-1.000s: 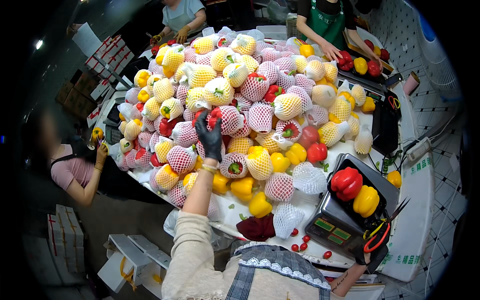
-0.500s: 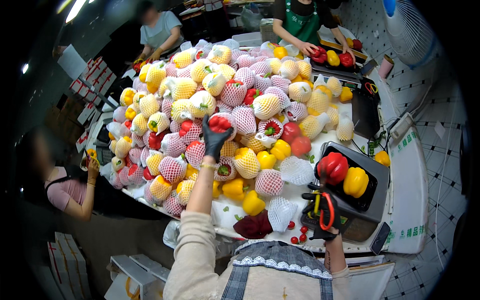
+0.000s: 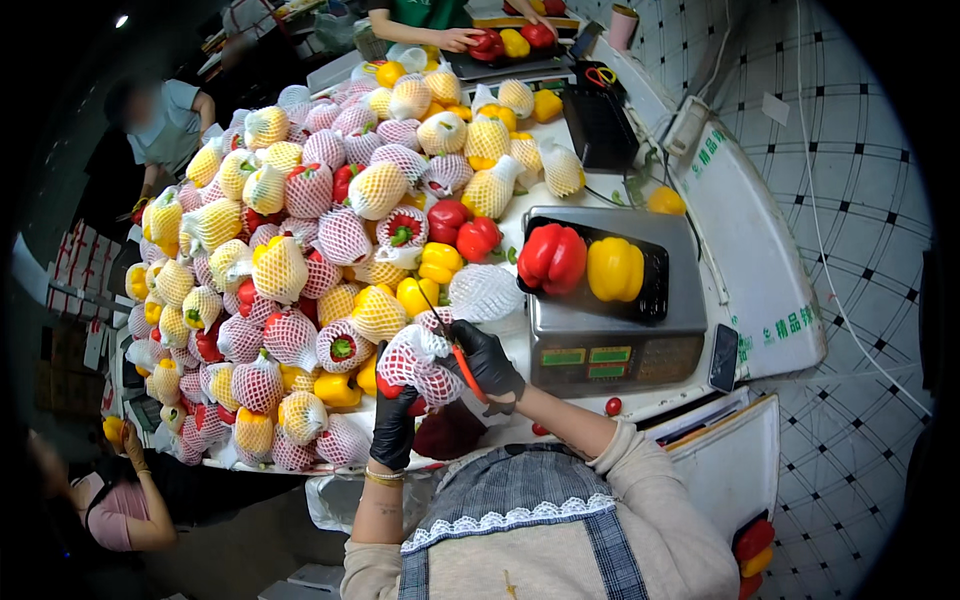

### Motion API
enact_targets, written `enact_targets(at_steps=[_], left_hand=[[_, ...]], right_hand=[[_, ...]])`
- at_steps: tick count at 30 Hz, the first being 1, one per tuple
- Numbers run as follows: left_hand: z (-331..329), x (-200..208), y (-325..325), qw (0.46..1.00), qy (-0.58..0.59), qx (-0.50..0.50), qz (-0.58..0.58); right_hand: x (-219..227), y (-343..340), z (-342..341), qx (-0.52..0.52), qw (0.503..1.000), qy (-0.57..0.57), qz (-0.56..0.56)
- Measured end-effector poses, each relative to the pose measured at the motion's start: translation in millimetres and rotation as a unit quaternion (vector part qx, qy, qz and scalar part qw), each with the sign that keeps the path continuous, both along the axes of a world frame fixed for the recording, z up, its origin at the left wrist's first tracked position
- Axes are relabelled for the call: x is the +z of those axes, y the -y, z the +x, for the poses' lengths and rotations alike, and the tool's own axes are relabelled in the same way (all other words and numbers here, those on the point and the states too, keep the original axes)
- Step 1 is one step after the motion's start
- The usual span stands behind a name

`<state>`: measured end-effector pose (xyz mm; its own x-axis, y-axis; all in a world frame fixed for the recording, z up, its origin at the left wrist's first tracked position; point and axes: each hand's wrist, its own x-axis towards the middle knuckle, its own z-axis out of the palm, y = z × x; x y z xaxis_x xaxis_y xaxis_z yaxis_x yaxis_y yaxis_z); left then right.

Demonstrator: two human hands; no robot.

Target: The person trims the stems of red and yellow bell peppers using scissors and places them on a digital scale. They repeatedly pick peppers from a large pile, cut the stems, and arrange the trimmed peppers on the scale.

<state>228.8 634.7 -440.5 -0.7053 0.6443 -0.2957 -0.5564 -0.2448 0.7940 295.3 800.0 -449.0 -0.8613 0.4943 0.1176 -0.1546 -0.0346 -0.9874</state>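
Produce-packing workplace: heaped net-wrapped peppers (image 3: pixel 280 268), digital scale (image 3: pixel 622 335), green-aproned co-worker (image 3: pixel 425 13), stacked boxes (image 3: pixel 82 265).

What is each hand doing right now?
Left hand: closed around a net-wrapped red pepper.
Right hand: closed on orange-handled scissors.

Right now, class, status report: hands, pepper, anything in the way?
Left hand holding net-wrapped red pepper. Right hand holding orange-handled scissors. Netted peppers heaped close by.

Pepper heap (image 3: pixel 343 236) at left on a table (image 3: pixel 507 352), held pepper (image 3: pixel 420 362) between left hand (image 3: pixel 394 425) and right hand (image 3: pixel 487 365), scale (image 3: pixel 690 300) at right, tray (image 3: pixel 655 285) atop it, apparently a phone (image 3: pixel 723 358) beyond.
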Motion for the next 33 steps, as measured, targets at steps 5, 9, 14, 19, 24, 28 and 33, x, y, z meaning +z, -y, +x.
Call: enact_targets(at_steps=[5, 9, 14, 19, 24, 28, 33], left_hand=[[-13, -1, 26, 0.973, 0.209, 0.009, 0.096], [-13, 14, 21, 0.96, 0.224, 0.037, 0.164], [-12, 9, 24, 0.959, 0.245, 0.015, 0.142], [-2, 32, 19, 0.988, 0.101, 0.087, 0.078], [1, 34, 28, 0.989, -0.004, 0.149, 0.016], [5, 35, 22, 0.995, 0.057, 0.069, 0.044], [7, 30, 21, 0.996, 0.071, 0.007, 0.055]], right_hand=[[42, -51, 32, -0.055, 0.998, 0.028, -0.009], [40, -73, 31, -0.211, 0.937, -0.024, 0.276], [31, -33, 50, -0.015, 0.905, 0.061, 0.42], [21, -24, 65, -0.018, 0.867, 0.185, 0.463], [36, -25, 68, -0.033, 0.892, 0.122, 0.434], [44, -14, 64, 0.047, 0.905, 0.039, 0.422], [45, -9, 67, 0.085, 0.91, 0.081, 0.397]])
